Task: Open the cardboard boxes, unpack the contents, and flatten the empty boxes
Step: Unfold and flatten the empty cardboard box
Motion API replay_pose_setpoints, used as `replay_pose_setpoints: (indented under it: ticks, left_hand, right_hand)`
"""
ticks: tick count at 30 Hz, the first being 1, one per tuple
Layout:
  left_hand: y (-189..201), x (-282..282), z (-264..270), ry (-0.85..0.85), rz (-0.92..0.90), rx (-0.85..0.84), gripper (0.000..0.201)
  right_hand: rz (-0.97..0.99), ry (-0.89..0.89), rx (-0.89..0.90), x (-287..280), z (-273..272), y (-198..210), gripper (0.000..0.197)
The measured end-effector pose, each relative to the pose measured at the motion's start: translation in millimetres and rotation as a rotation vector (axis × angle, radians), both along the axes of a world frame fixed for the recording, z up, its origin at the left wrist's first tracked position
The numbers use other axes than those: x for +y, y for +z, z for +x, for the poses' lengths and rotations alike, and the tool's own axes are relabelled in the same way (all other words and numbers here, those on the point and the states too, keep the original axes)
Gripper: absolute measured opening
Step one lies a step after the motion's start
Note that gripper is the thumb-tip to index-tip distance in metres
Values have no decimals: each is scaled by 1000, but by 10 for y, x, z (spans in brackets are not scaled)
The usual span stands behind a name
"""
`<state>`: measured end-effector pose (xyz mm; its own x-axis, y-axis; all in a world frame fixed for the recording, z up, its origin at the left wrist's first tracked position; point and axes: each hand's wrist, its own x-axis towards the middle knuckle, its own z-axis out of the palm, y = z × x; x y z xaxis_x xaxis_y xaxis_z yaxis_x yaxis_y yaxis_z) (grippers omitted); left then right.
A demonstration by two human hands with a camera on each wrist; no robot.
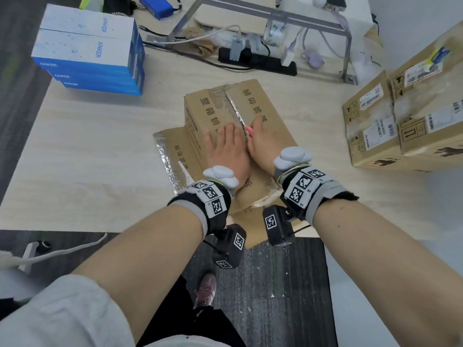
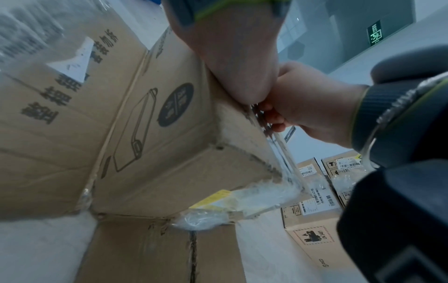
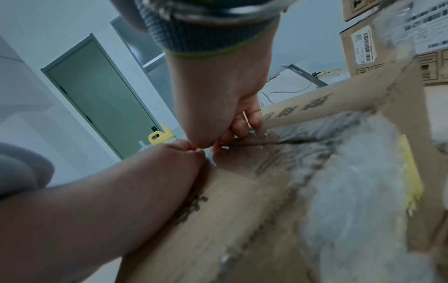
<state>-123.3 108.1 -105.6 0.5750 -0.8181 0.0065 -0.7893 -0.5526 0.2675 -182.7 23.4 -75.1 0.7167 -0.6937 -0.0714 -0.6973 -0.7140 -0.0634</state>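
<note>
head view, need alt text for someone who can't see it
Two hands work on a taped cardboard box on a wooden table: the left hand presses flat on top while the right hand grips a pink cutter at the tape seam.

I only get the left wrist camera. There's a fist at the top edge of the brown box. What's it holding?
Observer: In the head view, the right hand grips a small pink tool, likely a cutter, at the taped seam on top of the cardboard box.
Operator: Where's the other hand?
Observer: The left hand lies flat on the box top, just beside that seam.
Operator: Is anything blue on the table?
Observer: Yes, blue Anker boxes are stacked at the far left corner of the table.
</note>
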Motion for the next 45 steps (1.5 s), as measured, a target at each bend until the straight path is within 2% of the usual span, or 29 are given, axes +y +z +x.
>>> replay_pose_setpoints:
  ticks: [9, 16, 21, 25, 28, 30, 32, 36, 37, 41, 44, 45]
  left_hand:
    - [-24, 2, -4, -6, -3, 11, 51]
    - [-21, 7, -3, -20, -30, 8, 51]
    - [-50, 13, -5, -19, -53, -12, 49]
    - [-28, 6, -7, -30, -31, -8, 50]
    - [-21, 11, -13, -11, -41, -6, 49]
    - [14, 12, -36, -11, -30, -1, 50]
    - [58, 25, -133, -36, 7, 10, 52]
    - [26, 88, -360, -62, 17, 61, 75]
    - [4, 89, -374, -54, 8, 61, 75]
    - [2, 98, -338, -72, 37, 44, 58]
    - [27, 115, -354, -69, 38, 34, 68]
    - [20, 119, -358, -72, 39, 30, 65]
  right_hand:
    - [-23, -64, 82, 172, -147, 71, 24]
    - [81, -28, 26, 175, -225, 118, 26]
    - [54, -31, -11, 185, -285, 93, 29]
    - [138, -27, -9, 165, -290, 72, 28]
    - [91, -23, 15, 203, -413, 83, 27]
    - [34, -43, 36, 247, -455, 98, 25]
    - [81, -68, 19, 249, -427, 73, 24]
    - [163, -84, -13, 212, -408, 73, 26]
    - [149, -80, -8, 216, -434, 83, 26]
    - [154, -63, -36, 264, -513, 1, 29]
    - [126, -72, -1, 296, -573, -1, 31]
    - [135, -69, 5, 304, -601, 17, 29]
